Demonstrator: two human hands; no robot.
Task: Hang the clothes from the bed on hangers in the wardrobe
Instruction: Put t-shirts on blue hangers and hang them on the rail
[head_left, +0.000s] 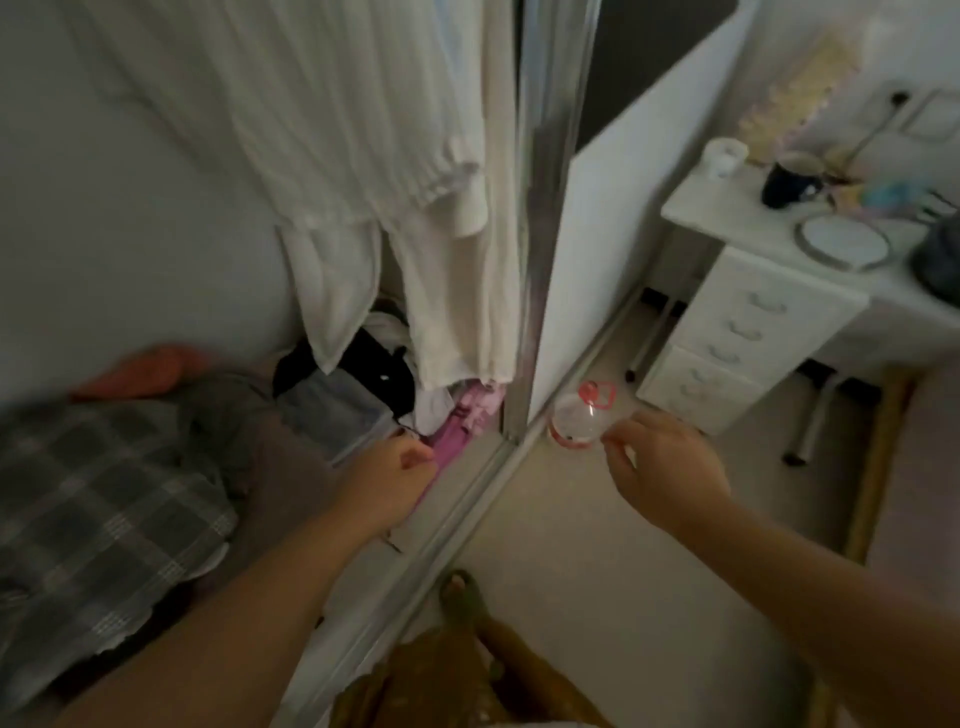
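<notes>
The left hand (392, 480) is seen low inside the wardrobe (511, 260), fingers loosely curled, nothing gripped, just beside the pink clothes (457, 431) heaped on its floor. The right hand (660, 467) is held out over the room floor, fingers curled, nothing clearly held, near a clear bottle (576, 421). Pale garments (363, 156) are seen hanging above; a checked cloth (93, 493) is spread at left

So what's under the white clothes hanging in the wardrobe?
Under the white clothes lies a jumbled pile: something black, something pink, a grey folded piece. The hanging hems cover the back of the pile, so what lies deeper in cannot be seen.
</notes>
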